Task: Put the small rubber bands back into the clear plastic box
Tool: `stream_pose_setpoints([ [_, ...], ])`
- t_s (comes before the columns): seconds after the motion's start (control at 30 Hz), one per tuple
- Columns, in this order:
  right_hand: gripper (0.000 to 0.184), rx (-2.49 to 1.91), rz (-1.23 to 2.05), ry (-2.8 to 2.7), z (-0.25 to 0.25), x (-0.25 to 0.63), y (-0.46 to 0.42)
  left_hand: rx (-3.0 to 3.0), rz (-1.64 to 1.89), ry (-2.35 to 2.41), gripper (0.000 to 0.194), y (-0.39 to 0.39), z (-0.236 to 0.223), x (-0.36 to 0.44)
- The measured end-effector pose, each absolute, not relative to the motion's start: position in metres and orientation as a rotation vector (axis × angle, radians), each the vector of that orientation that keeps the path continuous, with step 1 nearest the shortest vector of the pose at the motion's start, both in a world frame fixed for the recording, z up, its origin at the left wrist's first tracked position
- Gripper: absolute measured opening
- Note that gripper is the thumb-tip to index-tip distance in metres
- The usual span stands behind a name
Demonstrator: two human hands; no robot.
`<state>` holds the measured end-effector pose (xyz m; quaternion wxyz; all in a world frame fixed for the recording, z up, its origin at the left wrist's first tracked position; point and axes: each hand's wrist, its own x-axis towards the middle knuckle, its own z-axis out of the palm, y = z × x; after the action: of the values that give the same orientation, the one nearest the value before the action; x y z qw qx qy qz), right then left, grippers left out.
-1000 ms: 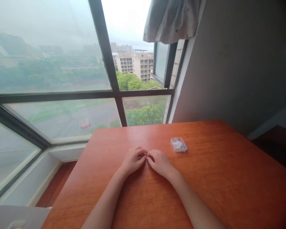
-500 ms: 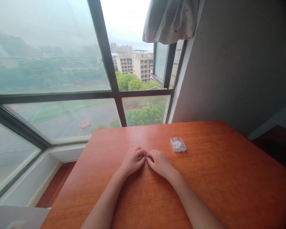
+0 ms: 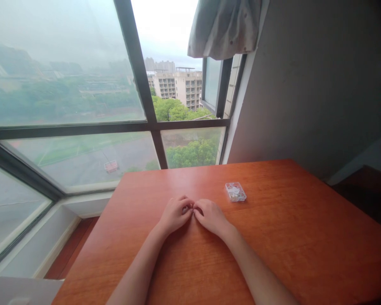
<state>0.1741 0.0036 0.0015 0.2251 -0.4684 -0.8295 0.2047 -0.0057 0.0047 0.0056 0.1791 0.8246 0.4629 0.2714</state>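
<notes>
My left hand (image 3: 177,214) and my right hand (image 3: 210,215) meet fingertip to fingertip low over the reddish-brown wooden table (image 3: 273,237). Both are closed, with thumbs and fingers pinched together. Whatever lies between the fingertips is too small and too hidden to make out. Beyond my right hand, a little to its right, a small clear plastic box (image 3: 236,192) rests on the tabletop, apart from both hands. Small mixed-colour pieces show through its lid, along with a whitish one in the middle.
A dark-framed window (image 3: 152,123) stands behind and left of the table, with one pane swung outward. Above it hangs a grey curtain (image 3: 225,29). The right side is bounded by a grey wall (image 3: 305,93). Low at the left is a white ledge (image 3: 53,228).
The whole view has shifted slightly, so the scene sits a little further left. My hands keep the same pinched pose, and the box stays where it was on the table.
</notes>
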Motion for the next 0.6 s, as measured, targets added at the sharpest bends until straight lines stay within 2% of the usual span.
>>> stream_pose_setpoints([
  [0.6, 0.014, -1.264, 0.542, -2.284, -0.0021, 0.1739, 0.0039, 2.361, 0.718, 1.333, 0.015, 0.0031, 0.0068, -0.0061],
])
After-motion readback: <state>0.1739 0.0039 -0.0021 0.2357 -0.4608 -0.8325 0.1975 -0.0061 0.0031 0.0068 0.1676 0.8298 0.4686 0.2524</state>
